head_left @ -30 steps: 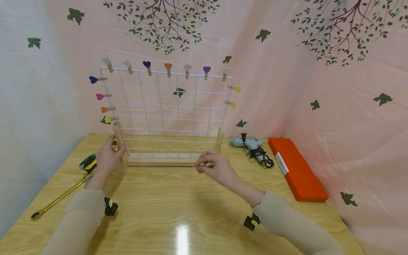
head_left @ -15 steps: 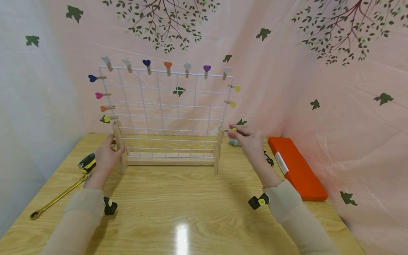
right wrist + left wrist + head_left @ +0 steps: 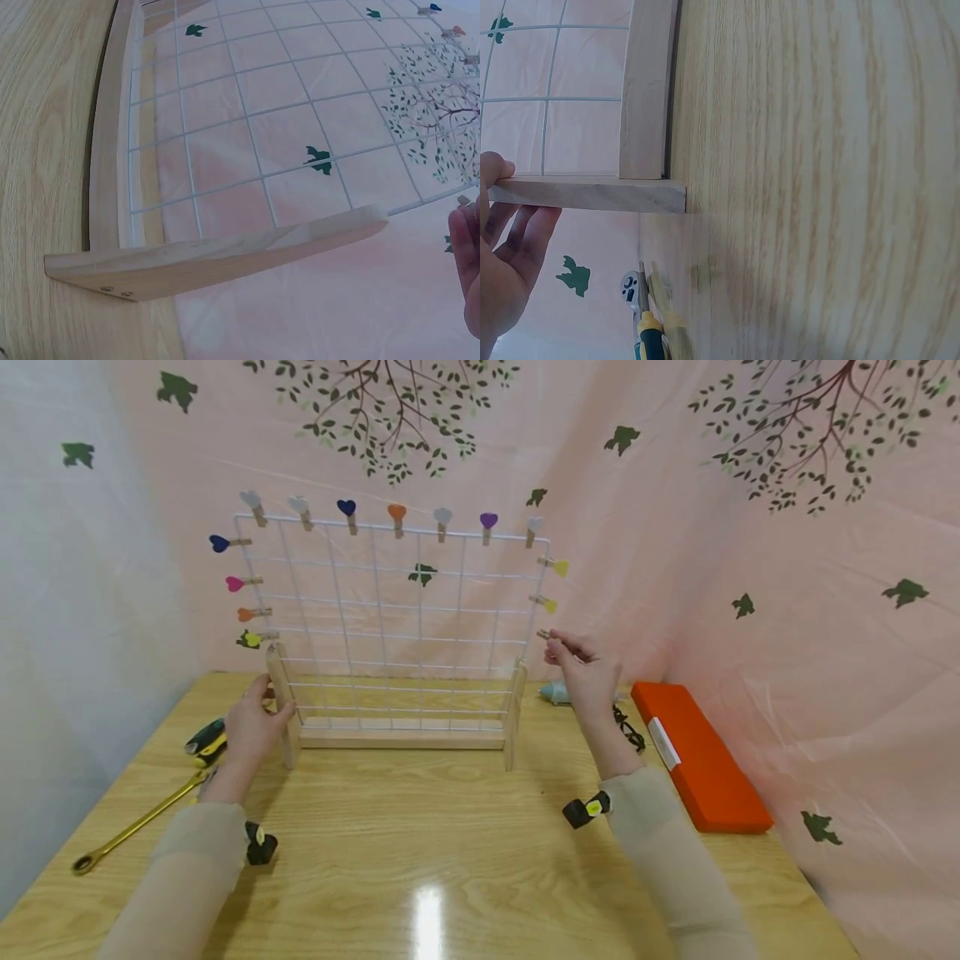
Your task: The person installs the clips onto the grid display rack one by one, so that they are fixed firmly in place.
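A white wire grid (image 3: pixel 397 610) stands upright in a wooden stand (image 3: pixel 401 740). Heart-topped clothespins line its top and both sides, such as an orange one (image 3: pixel 397 514) and a purple one (image 3: pixel 488 522). My left hand (image 3: pixel 253 722) grips the stand's left post (image 3: pixel 592 193), thumb on one face and fingers on the other. Beside the grid's right edge, just above the right post (image 3: pixel 514 714), my right hand (image 3: pixel 588 672) pinches a small wooden clothespin (image 3: pixel 543 634), its tip pointing at the wire. My fingers hide its other end. The right wrist view shows part of this hand (image 3: pixel 469 262).
A glue gun (image 3: pixel 555 693) with a black cord lies behind my right hand, and a red box (image 3: pixel 701 760) sits at the right. On the left lie a gold wrench (image 3: pixel 138 827) and a green-and-yellow-handled tool (image 3: pixel 206 743). Patterned cloth hangs behind the table.
My right hand has moved from in front of the stand's lower rail out to the right, then up beside the grid's right edge with the clothespin. My left hand stays on the post.
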`<move>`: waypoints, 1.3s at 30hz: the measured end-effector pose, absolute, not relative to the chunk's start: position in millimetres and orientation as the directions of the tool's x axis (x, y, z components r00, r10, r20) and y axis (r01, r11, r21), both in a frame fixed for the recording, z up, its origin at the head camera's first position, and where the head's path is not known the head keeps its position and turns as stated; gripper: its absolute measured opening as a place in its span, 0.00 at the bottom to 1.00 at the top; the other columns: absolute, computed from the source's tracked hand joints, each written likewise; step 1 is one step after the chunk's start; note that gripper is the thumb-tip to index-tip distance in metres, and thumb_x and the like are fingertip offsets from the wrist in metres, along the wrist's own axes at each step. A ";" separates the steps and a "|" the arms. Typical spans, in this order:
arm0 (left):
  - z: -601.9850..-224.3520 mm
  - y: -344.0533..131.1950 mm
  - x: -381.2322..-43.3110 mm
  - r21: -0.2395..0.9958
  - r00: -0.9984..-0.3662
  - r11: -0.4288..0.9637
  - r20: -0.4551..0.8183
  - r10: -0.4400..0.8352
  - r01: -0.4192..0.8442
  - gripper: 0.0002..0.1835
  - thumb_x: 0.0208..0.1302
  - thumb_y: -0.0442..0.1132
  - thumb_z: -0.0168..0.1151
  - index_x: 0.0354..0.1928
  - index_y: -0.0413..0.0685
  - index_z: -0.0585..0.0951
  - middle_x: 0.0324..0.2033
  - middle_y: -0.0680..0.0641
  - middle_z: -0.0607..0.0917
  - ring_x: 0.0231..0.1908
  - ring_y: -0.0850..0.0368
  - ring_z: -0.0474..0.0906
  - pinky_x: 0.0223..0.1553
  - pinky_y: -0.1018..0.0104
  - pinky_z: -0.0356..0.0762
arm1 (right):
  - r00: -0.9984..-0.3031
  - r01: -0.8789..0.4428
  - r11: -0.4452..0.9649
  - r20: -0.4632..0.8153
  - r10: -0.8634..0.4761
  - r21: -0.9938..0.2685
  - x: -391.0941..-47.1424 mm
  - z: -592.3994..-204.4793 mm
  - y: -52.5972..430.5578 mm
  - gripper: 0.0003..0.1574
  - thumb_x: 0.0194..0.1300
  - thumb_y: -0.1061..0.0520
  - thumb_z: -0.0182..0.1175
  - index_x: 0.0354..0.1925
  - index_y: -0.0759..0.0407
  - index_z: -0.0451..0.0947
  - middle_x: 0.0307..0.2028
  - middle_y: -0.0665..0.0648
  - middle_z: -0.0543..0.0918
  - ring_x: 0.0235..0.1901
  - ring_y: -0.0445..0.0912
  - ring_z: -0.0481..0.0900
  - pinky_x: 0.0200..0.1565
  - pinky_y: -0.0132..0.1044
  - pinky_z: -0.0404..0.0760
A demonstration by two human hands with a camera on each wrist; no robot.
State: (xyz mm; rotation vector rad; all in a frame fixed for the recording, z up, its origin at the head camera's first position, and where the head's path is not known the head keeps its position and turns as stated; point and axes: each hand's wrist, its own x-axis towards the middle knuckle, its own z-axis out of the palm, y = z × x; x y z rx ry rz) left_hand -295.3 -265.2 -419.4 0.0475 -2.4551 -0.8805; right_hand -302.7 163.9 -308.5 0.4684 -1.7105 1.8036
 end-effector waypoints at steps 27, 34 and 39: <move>-413.9 -263.9 -299.6 0.628 -0.893 0.771 0.402 -0.199 0.111 0.28 0.61 0.43 0.55 0.61 0.42 0.63 0.46 0.32 0.76 0.36 0.38 0.77 0.32 0.47 0.75 | -0.791 -0.550 0.208 0.585 0.180 -0.809 -317.3 -311.5 156.7 0.19 0.52 0.60 0.64 0.45 0.62 0.79 0.42 0.64 0.79 0.31 0.43 0.75 0.31 0.26 0.76; -407.3 -268.6 -291.8 0.637 -0.877 0.760 0.430 -0.215 0.126 0.35 0.56 0.55 0.58 0.64 0.50 0.62 0.49 0.36 0.77 0.39 0.40 0.78 0.33 0.51 0.76 | -0.822 -0.503 0.332 0.561 0.103 -0.798 -304.4 -309.5 168.1 0.21 0.55 0.57 0.62 0.49 0.58 0.77 0.46 0.60 0.78 0.40 0.49 0.72 0.38 0.32 0.73; -398.3 -267.5 -273.2 0.621 -0.848 0.762 0.492 -0.198 0.183 0.34 0.53 0.49 0.63 0.63 0.56 0.64 0.48 0.41 0.79 0.38 0.43 0.79 0.26 0.64 0.74 | -0.853 -0.475 0.370 0.521 0.026 -0.798 -288.2 -312.6 183.1 0.21 0.58 0.54 0.59 0.51 0.56 0.75 0.48 0.58 0.76 0.41 0.47 0.70 0.40 0.32 0.72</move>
